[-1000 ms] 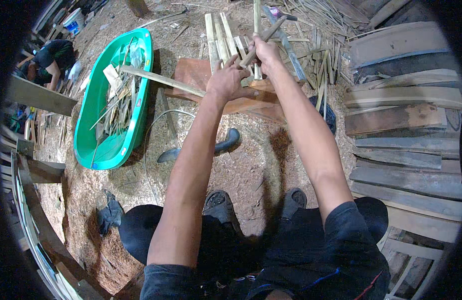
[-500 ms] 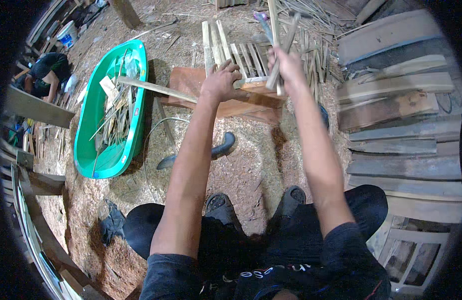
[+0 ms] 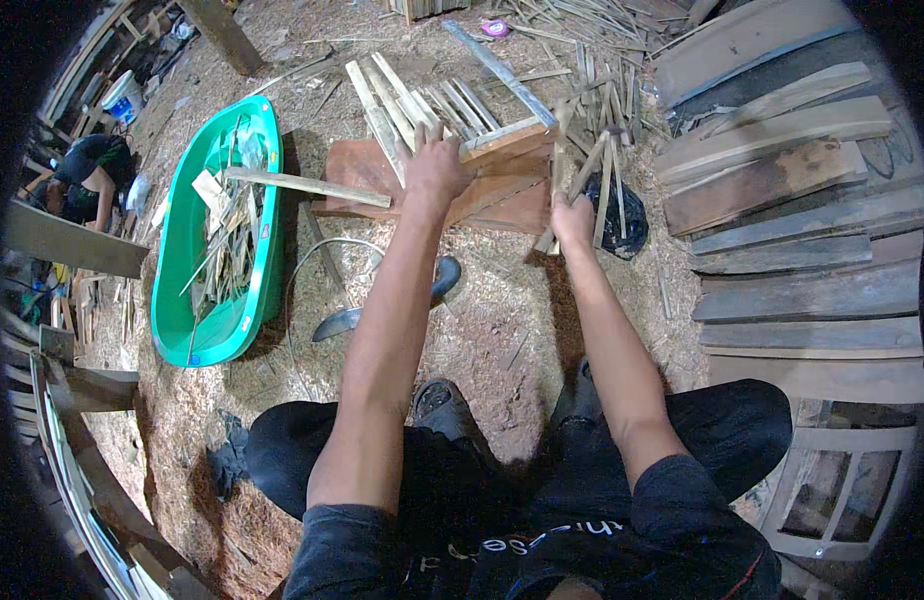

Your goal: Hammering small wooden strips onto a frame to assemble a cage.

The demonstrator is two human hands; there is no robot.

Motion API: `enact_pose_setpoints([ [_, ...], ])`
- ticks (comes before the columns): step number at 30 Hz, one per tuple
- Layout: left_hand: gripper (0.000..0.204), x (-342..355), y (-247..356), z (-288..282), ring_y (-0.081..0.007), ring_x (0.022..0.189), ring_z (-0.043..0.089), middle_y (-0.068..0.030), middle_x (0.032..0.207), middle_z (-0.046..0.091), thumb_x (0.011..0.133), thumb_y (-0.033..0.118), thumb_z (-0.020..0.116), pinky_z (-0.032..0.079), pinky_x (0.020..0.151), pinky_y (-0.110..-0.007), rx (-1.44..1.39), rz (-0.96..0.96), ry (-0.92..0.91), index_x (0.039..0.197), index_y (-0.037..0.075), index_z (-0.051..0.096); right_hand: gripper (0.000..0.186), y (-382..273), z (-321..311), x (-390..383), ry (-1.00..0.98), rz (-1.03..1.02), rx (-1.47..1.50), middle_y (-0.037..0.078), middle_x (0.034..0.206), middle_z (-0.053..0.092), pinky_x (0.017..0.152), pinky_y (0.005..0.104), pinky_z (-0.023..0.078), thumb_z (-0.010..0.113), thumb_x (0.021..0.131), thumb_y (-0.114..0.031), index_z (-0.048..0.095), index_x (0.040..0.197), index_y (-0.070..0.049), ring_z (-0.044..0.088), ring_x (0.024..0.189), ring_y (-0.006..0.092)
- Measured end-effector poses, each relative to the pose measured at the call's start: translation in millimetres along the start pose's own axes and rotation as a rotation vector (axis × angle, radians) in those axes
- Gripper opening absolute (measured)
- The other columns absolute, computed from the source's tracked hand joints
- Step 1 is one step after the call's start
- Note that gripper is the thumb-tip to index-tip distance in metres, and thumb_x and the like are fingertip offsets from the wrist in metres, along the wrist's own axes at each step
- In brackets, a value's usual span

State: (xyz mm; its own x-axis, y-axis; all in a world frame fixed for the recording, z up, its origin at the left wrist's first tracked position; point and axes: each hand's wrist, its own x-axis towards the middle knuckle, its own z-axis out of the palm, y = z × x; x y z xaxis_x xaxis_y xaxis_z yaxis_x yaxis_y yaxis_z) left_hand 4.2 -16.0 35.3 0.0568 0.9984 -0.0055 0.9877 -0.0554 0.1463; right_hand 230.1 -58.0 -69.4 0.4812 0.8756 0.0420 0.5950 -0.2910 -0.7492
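I sat on the sawdust floor (image 3: 502,330) with my knees drawn up and both arms stretched forward. A curved blade with a dark handle (image 3: 382,305) lay on the floor between my feet and the work, untouched. My right hand (image 3: 572,222) was closed around a bundle of split bamboo strips (image 3: 582,170), held upright with its lower ends near the floor beside a black bag (image 3: 622,215). My left hand (image 3: 434,168) lay flat, fingers spread, on a reddish wooden block (image 3: 502,190), holding nothing.

In my judgement the step was best done by pressing the block firmly so it could not shift, and by keeping the strips gathered tight and square at their ends before they met the block.

Further off to my left stood a green plastic tub (image 3: 172,310) of offcuts, a pale stick (image 3: 302,186) lying across its rim. Weathered planks (image 3: 782,200) were stacked to my right. No package or sign could be made out; a small pink round object (image 3: 495,28) lay far ahead.
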Motion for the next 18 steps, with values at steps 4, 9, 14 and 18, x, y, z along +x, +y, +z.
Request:
enact_pose_setpoints([
  [4, 0.064, -3.7, -1.3, 0.7, -0.0354, 0.148, 0.024, -0.0101, 0.153, 0.038, 0.077, 0.055, 0.075, 0.017, 0.110, -0.075, -0.102, 0.087, 0.149, 0.120, 0.010, 0.064, 0.038, -9.2, -28.4, 12.4, 0.146, -0.326, -0.123, 0.029, 0.093, 0.066, 0.082, 0.0508, 0.049, 0.060, 0.094, -0.031, 0.062, 0.098, 0.007, 0.064, 0.093, 0.0442],
  [9, 0.059, 15.2, -19.4, 18.9, -0.0335, 0.149, 0.019, -0.0112, 0.150, 0.036, 0.079, 0.047, 0.076, 0.017, 0.108, -0.078, -0.015, 0.156, 0.144, 0.112, 0.000, 0.064, 0.046, -66.6, -64.4, -2.7, -0.071, -0.345, 0.243, 0.019, 0.073, 0.061, 0.068, 0.0455, 0.047, 0.056, 0.099, -0.043, 0.060, 0.091, 0.002, 0.062, 0.072, 0.0361],
  [14, 0.052, 38.5, -61.1, 22.8, -0.0341, 0.145, 0.027, -0.0123, 0.145, 0.039, 0.078, 0.043, 0.078, 0.022, 0.106, -0.079, -0.077, 0.379, 0.208, 0.099, -0.002, 0.063, 0.044, -109.0, -72.6, -56.7, -0.507, -0.165, 0.220, 0.004, 0.062, 0.051, 0.050, 0.0360, 0.040, 0.053, 0.101, -0.045, 0.055, 0.083, -0.005, 0.051, 0.054, 0.0165],
  [18, 0.074, 45.4, -71.9, 16.0, -0.0372, 0.145, 0.027, -0.0156, 0.146, 0.039, 0.073, 0.047, 0.082, 0.021, 0.108, -0.077, -0.090, 0.331, 0.186, 0.121, -0.001, 0.054, 0.040, -85.9, -32.7, -83.1, -0.550, -0.166, 0.211, 0.021, 0.079, 0.060, 0.069, 0.0475, 0.048, 0.048, 0.103, -0.039, 0.055, 0.097, 0.000, 0.062, 0.073, 0.0392],
])
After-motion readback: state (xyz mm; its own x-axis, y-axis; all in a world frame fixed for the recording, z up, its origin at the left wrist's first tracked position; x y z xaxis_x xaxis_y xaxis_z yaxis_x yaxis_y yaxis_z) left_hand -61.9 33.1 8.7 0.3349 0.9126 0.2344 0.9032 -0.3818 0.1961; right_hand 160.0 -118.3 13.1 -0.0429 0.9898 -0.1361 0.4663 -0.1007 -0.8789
